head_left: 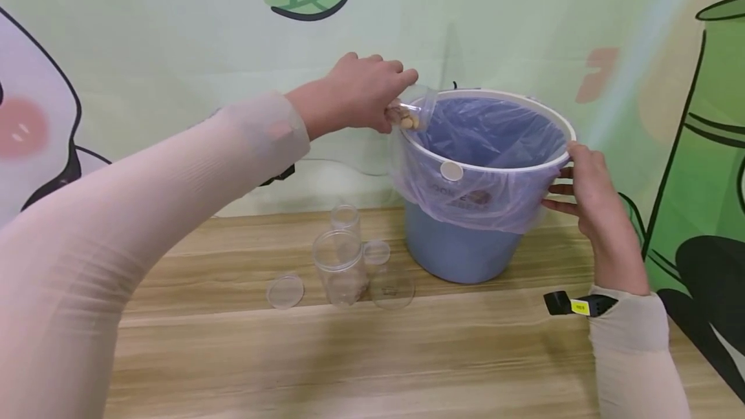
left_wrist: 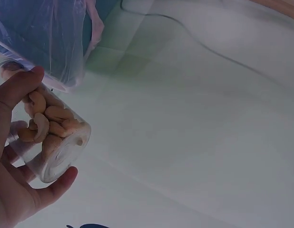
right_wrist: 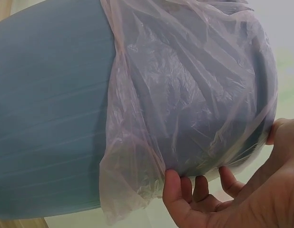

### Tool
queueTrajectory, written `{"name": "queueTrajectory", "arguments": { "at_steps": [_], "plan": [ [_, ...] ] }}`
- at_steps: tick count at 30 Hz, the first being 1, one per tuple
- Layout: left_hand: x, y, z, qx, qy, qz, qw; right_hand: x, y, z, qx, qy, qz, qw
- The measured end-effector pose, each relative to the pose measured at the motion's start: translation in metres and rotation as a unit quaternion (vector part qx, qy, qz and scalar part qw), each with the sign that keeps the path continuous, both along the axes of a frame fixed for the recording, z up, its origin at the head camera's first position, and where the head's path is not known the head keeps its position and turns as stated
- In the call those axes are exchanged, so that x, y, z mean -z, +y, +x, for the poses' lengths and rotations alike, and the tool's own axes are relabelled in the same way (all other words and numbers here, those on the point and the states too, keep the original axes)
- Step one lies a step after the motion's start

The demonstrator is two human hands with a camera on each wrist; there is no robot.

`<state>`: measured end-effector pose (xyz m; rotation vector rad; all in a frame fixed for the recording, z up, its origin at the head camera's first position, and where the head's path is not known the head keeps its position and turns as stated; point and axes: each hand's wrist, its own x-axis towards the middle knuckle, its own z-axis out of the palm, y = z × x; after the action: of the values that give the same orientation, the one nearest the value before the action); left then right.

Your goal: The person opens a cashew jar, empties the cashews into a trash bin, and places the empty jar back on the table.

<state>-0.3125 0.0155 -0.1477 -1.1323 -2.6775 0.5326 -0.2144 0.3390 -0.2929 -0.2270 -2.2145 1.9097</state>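
Observation:
My left hand grips a clear plastic jar tipped over the left rim of a blue trash can. Cashews lie inside the jar, whose mouth points toward the can. A thin translucent pinkish bag lines the can and folds down over its white rim. On the can's right side, my right hand holds it, thumb at the rim and bent fingers against the bagged outer wall. The can's bottom is hidden from view.
Left of the can, a larger clear jar and a smaller one stand open on the wooden table. Clear round lids lie around them, one to the left. A printed cloth backdrop rises behind.

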Motion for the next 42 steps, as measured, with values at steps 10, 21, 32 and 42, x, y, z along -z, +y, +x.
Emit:
{"name": "queueTrajectory", "arguments": {
  "at_steps": [10,21,32,42],
  "plan": [
    [0.001,0.007,0.006,0.042,0.064,-0.042,0.9962,0.001,-0.004,-0.002,0.002,-0.006,0.017,0.9998],
    [0.003,0.019,0.004,0.05,0.066,-0.056,0.995,0.001,-0.004,-0.002,-0.001,0.002,0.01,0.9999],
    [-0.003,0.017,0.004,0.04,0.071,-0.038,0.996,0.0,-0.005,-0.003,-0.003,-0.001,0.034,0.9994],
    [-0.004,0.017,0.005,0.045,0.078,-0.046,0.9949,-0.001,-0.006,-0.001,0.002,0.002,0.045,0.999]
  ]
}}
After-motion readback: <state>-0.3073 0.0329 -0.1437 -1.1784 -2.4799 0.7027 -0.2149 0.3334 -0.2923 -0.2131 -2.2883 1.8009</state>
